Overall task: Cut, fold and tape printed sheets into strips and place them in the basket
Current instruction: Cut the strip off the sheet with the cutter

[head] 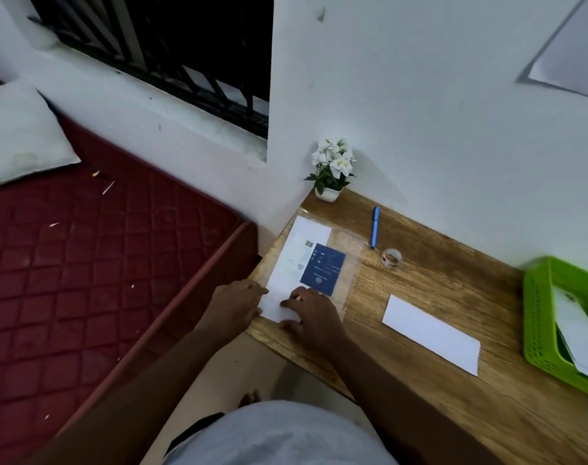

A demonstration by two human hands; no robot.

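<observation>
two hands flat on printed sheet (287, 280), left grip (237, 302) spread at its edge, right grip (311, 313) spread

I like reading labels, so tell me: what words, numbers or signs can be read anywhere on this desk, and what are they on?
None can be read.
Printed sheet under both hands: a barcode-like mark, pale lines and a blue panel with white marks, all too blurred.
Folded strip: blank.
Blue pen, tape roll, green basket: no visible text.
</observation>
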